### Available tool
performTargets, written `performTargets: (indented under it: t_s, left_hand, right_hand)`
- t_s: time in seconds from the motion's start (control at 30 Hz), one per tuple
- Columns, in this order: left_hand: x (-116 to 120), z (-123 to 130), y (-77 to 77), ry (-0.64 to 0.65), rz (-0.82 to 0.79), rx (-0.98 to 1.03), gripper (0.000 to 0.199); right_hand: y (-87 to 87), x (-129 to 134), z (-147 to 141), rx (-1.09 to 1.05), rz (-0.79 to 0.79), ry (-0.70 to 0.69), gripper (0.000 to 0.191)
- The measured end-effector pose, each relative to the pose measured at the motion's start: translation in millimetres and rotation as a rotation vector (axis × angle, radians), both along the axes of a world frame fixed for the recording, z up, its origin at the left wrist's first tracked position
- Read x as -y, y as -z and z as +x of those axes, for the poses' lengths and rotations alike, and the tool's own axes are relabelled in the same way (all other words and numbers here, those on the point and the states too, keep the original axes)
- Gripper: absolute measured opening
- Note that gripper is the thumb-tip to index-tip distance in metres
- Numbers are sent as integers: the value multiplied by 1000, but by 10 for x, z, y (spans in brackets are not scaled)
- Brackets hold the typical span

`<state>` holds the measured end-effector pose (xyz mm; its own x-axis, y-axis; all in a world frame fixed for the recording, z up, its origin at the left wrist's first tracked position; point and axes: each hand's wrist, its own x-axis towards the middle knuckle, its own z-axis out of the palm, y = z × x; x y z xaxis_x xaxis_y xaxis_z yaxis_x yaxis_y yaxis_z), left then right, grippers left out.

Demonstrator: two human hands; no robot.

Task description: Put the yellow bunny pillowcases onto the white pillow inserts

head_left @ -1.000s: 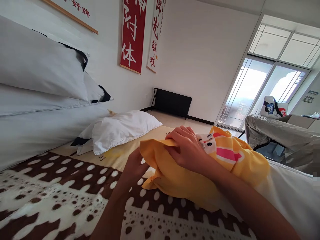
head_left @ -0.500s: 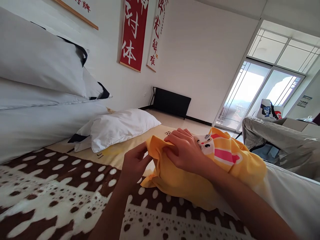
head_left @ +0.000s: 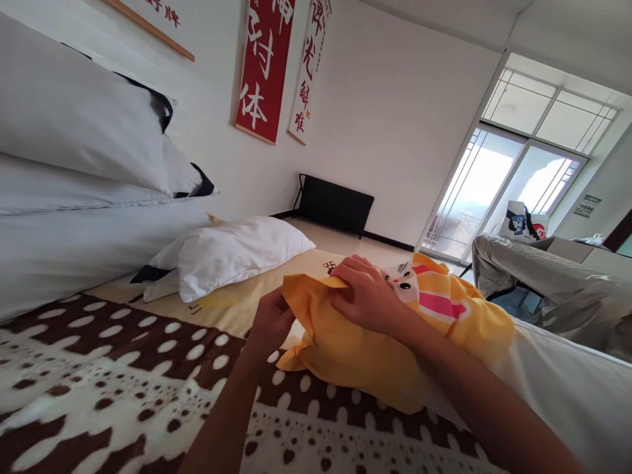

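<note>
A yellow pillowcase (head_left: 360, 355) with a rabbit face and pink-and-white ears lies bunched partway over a white pillow (head_left: 553, 382), which sticks out at the right. My left hand (head_left: 273, 321) is closed at the case's near-left end, its fingers partly behind the cloth. Across the top edge, my right hand (head_left: 364, 293) grips the fabric with fingers curled over it. The yellow edge stands up in a peak between both hands. A knotted-looking corner of the case rests on the brown-and-white patterned blanket (head_left: 162, 395).
A white pillow (head_left: 247, 253) lies on the beige sheet beyond my hands. Large white pillows with dark trim (head_left: 83, 112) are stacked at the left. A plastic-covered piece of furniture (head_left: 533, 276) stands at the right, and a black folded frame (head_left: 336, 205) leans by the far wall.
My left hand has shifted slightly right behind the cloth, and the yellow peak now leans more to the left. The right hand keeps its grip. The view has turned slightly.
</note>
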<state>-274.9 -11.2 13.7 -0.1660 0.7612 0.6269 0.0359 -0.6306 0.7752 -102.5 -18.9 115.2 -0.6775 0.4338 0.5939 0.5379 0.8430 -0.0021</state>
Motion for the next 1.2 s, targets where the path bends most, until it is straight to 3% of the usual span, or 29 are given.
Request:
performTargets:
  t_s: [0.1,0.33,0.5,0.73,0.9,1.1,1.2]
  left_hand:
    - [-50,-8,46,-85,60,-90,9]
    - [-46,27,25,-505,420,-477,12]
    - [-51,-2,23,-596,469,-485,14]
    - [5,-7,16,-399,292,-284,10]
    - [49,50,11,-350,249,-260,7]
    - [122,-59,-30,39,168,37,32]
    - [216,-64,-99,-42,116,-24,30]
  right_hand:
    - [11,-24,11,-9,-6,-5,7]
    - [59,-110,43,-83,32,-83,14]
    - [52,-124,11,-121,-9,-123,11]
    - [46,-106,-50,-163,-93,-127,10]
    - [2,-97,-51,-208,-185,-100,6]
    - [-18,-69,-54,-225,-242,-82,8]
    - [-6,-58,-50,-227,-241,-94,10]
